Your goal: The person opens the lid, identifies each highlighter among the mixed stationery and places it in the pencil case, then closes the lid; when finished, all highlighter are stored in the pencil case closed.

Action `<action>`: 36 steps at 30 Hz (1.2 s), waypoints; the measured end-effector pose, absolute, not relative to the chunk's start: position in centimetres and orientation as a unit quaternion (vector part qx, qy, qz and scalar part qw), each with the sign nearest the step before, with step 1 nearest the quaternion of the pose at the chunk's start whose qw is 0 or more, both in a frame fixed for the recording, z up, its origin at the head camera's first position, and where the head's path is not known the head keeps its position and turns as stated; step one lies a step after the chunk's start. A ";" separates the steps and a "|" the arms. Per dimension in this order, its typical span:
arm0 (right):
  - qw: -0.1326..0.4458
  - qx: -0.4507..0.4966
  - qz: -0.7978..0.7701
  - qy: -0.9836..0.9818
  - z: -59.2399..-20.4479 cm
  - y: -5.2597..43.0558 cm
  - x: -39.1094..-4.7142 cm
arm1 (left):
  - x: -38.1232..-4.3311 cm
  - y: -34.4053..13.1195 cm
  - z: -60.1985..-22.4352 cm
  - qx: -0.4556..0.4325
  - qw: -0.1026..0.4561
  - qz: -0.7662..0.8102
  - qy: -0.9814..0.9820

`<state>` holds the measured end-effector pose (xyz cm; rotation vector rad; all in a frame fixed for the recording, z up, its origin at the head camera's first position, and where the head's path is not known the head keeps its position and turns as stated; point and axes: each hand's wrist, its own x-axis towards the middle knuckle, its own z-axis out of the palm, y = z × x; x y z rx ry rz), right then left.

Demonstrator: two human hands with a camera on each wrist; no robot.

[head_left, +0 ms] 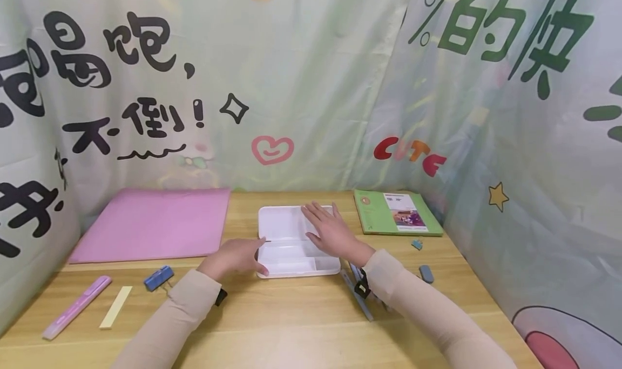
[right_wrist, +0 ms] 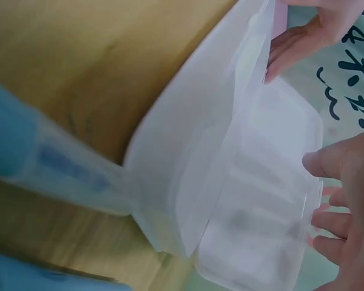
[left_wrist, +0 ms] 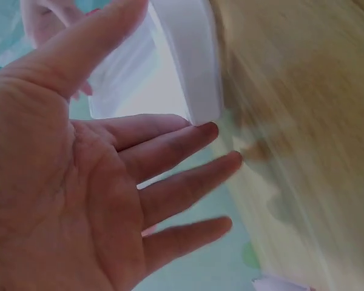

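Note:
A white plastic pencil case (head_left: 286, 267) lies on the table with its lid (head_left: 279, 224) folded back to the far side. Its compartments look bare. At the case's left end is my left hand (head_left: 235, 258), thumb by the near corner and fingers by the far part of that end. In the left wrist view its fingers (left_wrist: 188, 188) are spread and straight, fingertips right at the case's corner. My right hand (head_left: 337, 238) reaches over the right part of the lid, fingers extended. In the right wrist view its thumb and fingertips are at the lid's edge.
Grey-blue pens (head_left: 358, 297) lie under the right wrist. At left are a pink sheet (head_left: 160, 223), a pink pen-shaped item (head_left: 78, 307), a pale yellow strip (head_left: 115, 308) and a blue binder clip (head_left: 159, 278). At right are a green notebook (head_left: 374, 215), a small clip (head_left: 417, 245) and an eraser (head_left: 426, 274).

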<state>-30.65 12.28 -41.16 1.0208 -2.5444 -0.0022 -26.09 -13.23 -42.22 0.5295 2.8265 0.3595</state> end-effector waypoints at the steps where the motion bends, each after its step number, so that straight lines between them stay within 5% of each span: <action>1: 0.199 0.364 0.001 -0.910 -41.2 12.4 -30.5 | -26.1 -13.2 -42.1 0.181 0.123 0.124 0.968; 10: 0.212 0.292 0.026 -0.932 -40.2 15.0 -27.3 | -26.1 -13.4 -42.0 0.183 0.126 0.129 0.966; 21: -0.022 0.179 -0.096 -0.979 -39.8 18.3 -23.9 | -26.4 -13.4 -42.0 0.190 0.122 0.125 0.966; 36: -0.037 0.167 -0.069 -0.983 -41.7 18.6 -23.3 | -26.3 -13.3 -42.0 0.189 0.125 0.127 0.966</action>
